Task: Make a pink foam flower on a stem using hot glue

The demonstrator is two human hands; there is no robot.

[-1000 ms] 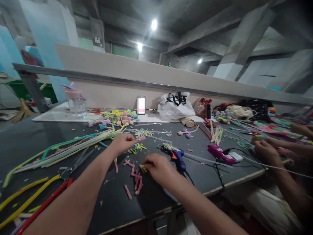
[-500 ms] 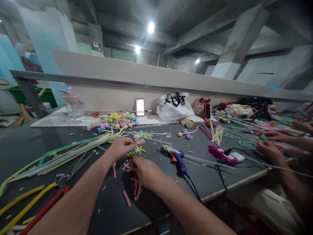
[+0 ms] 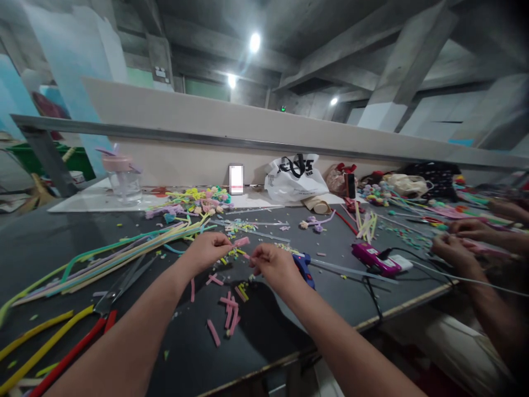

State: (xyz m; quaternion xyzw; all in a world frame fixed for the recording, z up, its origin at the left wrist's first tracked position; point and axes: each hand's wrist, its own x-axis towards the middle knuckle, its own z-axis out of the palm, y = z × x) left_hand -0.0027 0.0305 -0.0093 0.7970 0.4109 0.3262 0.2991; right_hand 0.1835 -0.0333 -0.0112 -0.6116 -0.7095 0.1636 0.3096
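Observation:
Between the thumb and fingertips of my left hand [image 3: 205,249] is a short pink chenille stem piece [image 3: 241,241]. My right hand [image 3: 273,267] is pinched just to its right, and a small pink stem end [image 3: 247,256] shows at its fingertips. Below the hands lie several loose pink stem pieces [image 3: 230,311], some crossed. A blue glue gun [image 3: 305,270] rests by my right wrist, partly hidden by it. Large scissors [image 3: 108,302] with red and yellow handles lie open beside my left forearm. Long pastel chenille stems [image 3: 124,259] are bundled behind them.
Small pastel flower pieces [image 3: 198,201] are heaped at the back. A phone [image 3: 237,180] stands near a white bag [image 3: 294,179], and a clear bottle [image 3: 124,184] is at left. At right are a purple power strip [image 3: 375,259], cables and a co-worker's hands [image 3: 457,248].
My right hand has lifted from the loose pink pieces and moved up and right beside my left fingertips, with a small pink end now showing. It now covers part of the glue gun.

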